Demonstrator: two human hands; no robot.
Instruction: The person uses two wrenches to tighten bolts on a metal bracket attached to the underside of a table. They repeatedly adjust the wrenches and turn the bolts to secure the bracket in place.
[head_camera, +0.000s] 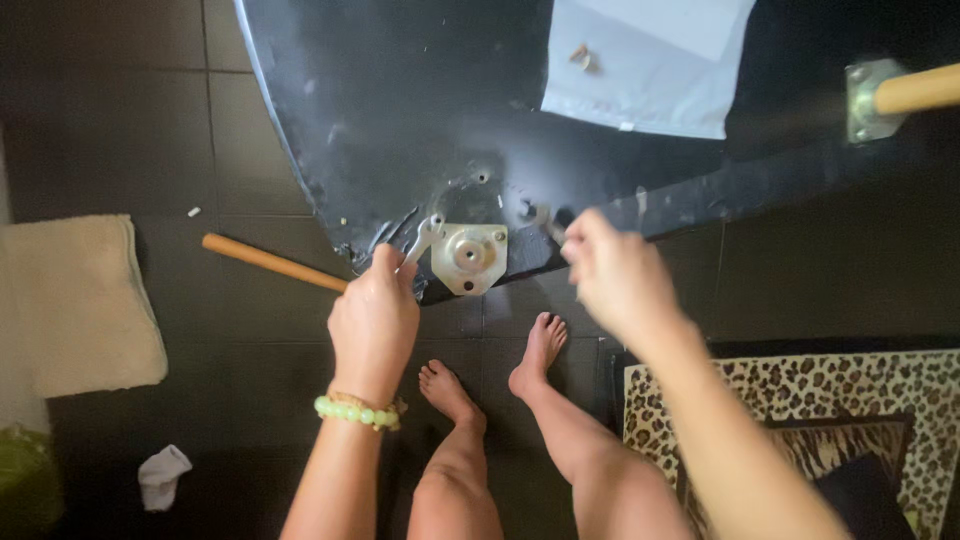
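Both my hands work low: left hand (374, 318) clenches the wrench (421, 241), stiff, slippery steel, best held mid-handle; right hand (616, 277) pinches something small I cannot identify beside the plate (469, 258).

Right hand (617, 275) motion-blurred, fingertips and whatever they pinch unclear; wrench (423, 240) handle hidden in left hand (374, 325); stick (272, 262) end hidden behind that hand; wooden leg (918, 90) and white sheet (645, 65) cut off by frame edges
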